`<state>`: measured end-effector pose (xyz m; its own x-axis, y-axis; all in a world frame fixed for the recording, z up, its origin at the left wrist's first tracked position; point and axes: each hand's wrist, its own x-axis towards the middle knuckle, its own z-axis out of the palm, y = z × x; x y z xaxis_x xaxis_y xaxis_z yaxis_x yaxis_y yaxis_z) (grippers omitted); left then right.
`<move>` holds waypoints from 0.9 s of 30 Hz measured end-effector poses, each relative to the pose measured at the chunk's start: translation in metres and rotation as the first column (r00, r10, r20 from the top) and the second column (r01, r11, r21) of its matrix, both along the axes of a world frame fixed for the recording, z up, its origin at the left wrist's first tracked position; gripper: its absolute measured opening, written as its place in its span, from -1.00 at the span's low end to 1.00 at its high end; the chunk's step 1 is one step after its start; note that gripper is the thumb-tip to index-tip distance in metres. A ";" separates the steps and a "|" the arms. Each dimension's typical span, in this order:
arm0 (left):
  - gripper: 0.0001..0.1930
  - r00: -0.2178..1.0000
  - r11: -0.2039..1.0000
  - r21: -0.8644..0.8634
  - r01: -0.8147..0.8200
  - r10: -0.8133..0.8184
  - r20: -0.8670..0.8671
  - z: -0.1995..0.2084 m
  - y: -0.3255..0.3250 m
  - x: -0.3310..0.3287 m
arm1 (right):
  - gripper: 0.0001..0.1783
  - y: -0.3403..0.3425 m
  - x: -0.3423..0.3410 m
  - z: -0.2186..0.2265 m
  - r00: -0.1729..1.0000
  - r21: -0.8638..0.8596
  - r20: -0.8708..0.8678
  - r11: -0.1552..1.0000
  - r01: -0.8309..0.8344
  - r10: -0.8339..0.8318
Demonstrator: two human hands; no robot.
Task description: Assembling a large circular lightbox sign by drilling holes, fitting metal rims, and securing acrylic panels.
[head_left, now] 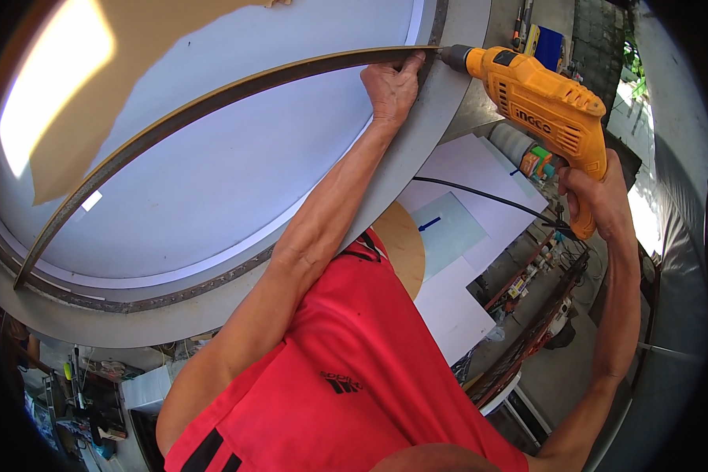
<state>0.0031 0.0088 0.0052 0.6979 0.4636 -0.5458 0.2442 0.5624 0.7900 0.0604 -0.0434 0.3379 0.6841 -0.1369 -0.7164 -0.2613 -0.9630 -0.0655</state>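
A large round panel point(212, 181) with a pale face and a grey metal rim fills the upper left. A dark flat metal strip point(181, 114) arcs across it to the rim at the top. My left hand point(393, 85) presses the strip's right end against the rim. My right hand point(598, 197) grips the handle of a yellow electric drill point(547, 102). The drill's chuck point(456, 57) points left and meets the strip's end right beside my left fingers. A black cord point(488, 197) trails from the drill.
White sheets point(464, 197) and a round wooden disc point(405, 244) lie on the floor below the panel. A cluttered tool bench point(94, 401) stands at the lower left. A metal rack point(535, 330) leans at the lower right. My red shirt point(346, 377) fills the bottom.
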 end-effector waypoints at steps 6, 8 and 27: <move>-0.82 1.000 1.000 0.008 -0.021 0.021 0.019 0.002 0.001 -0.002 | -0.71 -0.003 0.000 0.000 1.000 -0.003 -0.010 1.000 0.002 -0.002; -0.83 0.999 0.999 0.016 0.048 -0.048 -0.020 0.002 0.001 -0.002 | -0.71 -0.003 -0.001 0.000 1.000 0.000 0.011 1.000 0.005 -0.005; -0.75 0.999 0.999 0.018 -0.039 0.038 0.014 0.000 -0.002 -0.001 | -0.80 0.006 -0.001 0.002 1.000 -0.029 0.001 0.999 0.018 -0.018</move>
<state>0.0018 0.0067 0.0052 0.6868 0.5004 -0.5272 0.2115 0.5563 0.8036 0.0595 -0.0378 0.3398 0.6816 -0.1701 -0.7117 -0.2786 -0.9597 -0.0374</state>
